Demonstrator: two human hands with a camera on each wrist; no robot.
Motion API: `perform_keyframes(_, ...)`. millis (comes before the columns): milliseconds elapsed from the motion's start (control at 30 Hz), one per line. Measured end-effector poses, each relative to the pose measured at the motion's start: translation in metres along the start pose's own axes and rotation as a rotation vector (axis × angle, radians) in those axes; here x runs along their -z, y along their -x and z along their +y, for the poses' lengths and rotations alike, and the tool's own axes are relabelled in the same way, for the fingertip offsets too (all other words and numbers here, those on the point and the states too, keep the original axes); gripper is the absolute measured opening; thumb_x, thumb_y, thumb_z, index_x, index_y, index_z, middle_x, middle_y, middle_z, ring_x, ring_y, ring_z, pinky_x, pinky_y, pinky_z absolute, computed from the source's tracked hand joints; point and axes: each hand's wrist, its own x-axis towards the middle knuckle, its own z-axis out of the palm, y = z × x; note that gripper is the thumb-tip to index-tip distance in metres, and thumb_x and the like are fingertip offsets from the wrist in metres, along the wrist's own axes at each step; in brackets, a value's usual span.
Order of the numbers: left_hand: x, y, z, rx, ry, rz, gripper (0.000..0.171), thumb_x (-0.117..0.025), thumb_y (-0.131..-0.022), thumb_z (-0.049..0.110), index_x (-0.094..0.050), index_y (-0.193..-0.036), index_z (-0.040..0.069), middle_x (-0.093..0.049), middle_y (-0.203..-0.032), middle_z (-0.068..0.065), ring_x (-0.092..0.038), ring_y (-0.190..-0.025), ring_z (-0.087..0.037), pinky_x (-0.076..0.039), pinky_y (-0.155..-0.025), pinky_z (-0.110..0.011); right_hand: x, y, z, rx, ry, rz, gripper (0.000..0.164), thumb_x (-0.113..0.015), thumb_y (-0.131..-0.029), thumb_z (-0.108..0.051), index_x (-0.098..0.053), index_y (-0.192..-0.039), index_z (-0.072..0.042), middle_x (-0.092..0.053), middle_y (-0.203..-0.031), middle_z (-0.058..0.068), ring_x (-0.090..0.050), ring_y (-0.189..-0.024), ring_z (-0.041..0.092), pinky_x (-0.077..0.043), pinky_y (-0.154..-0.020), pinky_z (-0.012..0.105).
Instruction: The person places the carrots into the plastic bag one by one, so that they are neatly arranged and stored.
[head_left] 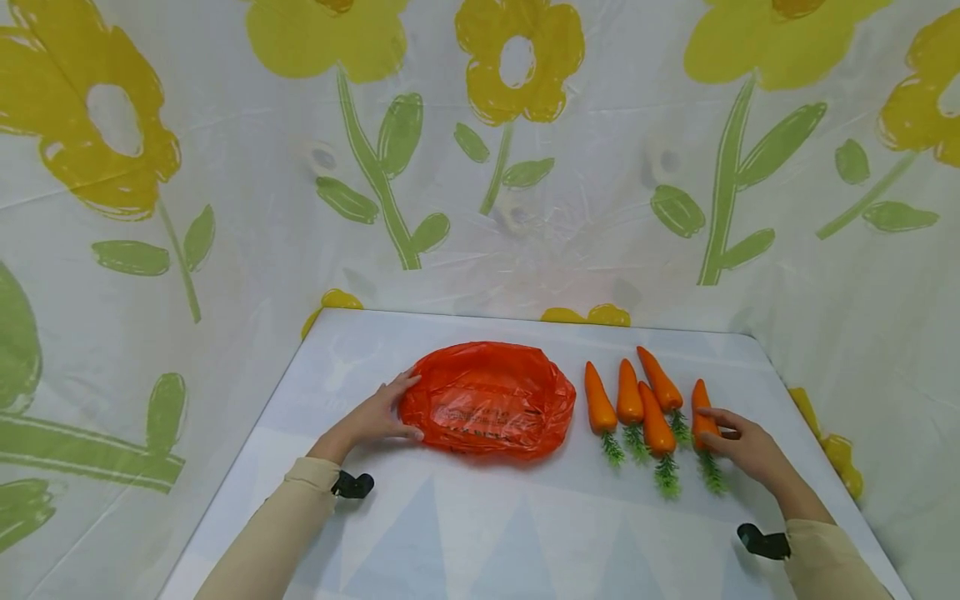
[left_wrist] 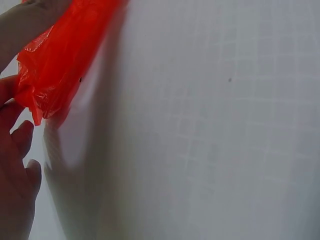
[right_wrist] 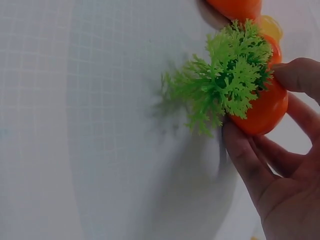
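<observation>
A crumpled red plastic bag (head_left: 491, 408) lies on the white table. At its left end my left hand (head_left: 377, 414) holds the edge, fingers at the upper side and thumb lower down. The left wrist view shows the bag (left_wrist: 65, 55) between the thumb and fingers of the left hand (left_wrist: 17, 185). Over on the right, my right hand (head_left: 750, 450) grips the rightmost orange carrot (head_left: 702, 412) from its right side. Green leafy tops (right_wrist: 230, 75) sprout from this carrot in the right wrist view, where thumb and fingers of the right hand (right_wrist: 295, 195) pinch its thick end.
Several more carrots with green tops lie between the bag and my right hand, among them one carrot (head_left: 599, 400) close to the bag's right edge. A curtain with yellow flowers (head_left: 520, 62) surrounds the table (head_left: 480, 533) at the back and sides.
</observation>
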Motion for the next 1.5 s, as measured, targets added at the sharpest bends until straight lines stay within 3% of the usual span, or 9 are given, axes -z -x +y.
perform_keyframes(233,0.000,-0.002,0.002,0.010,0.005,0.006,0.106,-0.084,-0.080,0.051,-0.030,-0.161,0.009,-0.016,-0.170,-0.010,-0.011,-0.149,-0.056,-0.022,-0.114,-0.072,-0.002,0.001,0.001,0.000,-0.001,0.004,0.078,-0.055,-0.101,-0.055,-0.038,-0.154,-0.001,-0.034,-0.149,0.041,-0.042,-0.129,0.057,-0.045,-0.099,0.068)
perform_keyframes(467,-0.004,-0.004,-0.001,0.012,-0.014,0.021,0.105,-0.084,-0.080,0.049,-0.031,-0.160,0.008,-0.021,-0.168,-0.013,-0.020,-0.151,-0.046,-0.025,-0.117,-0.066,-0.002,0.004,0.000,0.009,-0.057,0.004,0.073,-0.054,-0.103,-0.050,-0.036,-0.155,-0.002,-0.032,-0.150,0.041,-0.040,-0.130,0.057,-0.044,-0.100,0.069)
perform_keyframes(1100,-0.014,-0.005,-0.008,0.037,0.009,0.050,0.104,-0.085,-0.080,0.046,-0.031,-0.160,0.010,-0.024,-0.168,-0.012,-0.012,-0.151,-0.051,-0.019,-0.118,-0.067,-0.010,0.007,0.006,0.023,-0.156,0.042,0.071,-0.050,-0.106,-0.047,-0.031,-0.157,-0.001,-0.028,-0.154,0.039,-0.037,-0.134,0.057,-0.039,-0.104,0.070)
perform_keyframes(1500,-0.014,-0.005,-0.010,0.023,-0.023,0.040,0.100,-0.078,-0.084,0.053,-0.031,-0.160,0.007,-0.024,-0.167,-0.014,-0.012,-0.150,-0.054,-0.019,-0.117,-0.069,-0.012,0.008,-0.004,0.020,-0.182,0.088,0.074,-0.052,-0.104,-0.050,-0.032,-0.157,-0.002,-0.030,-0.155,0.036,-0.040,-0.134,0.054,-0.046,-0.103,0.061)
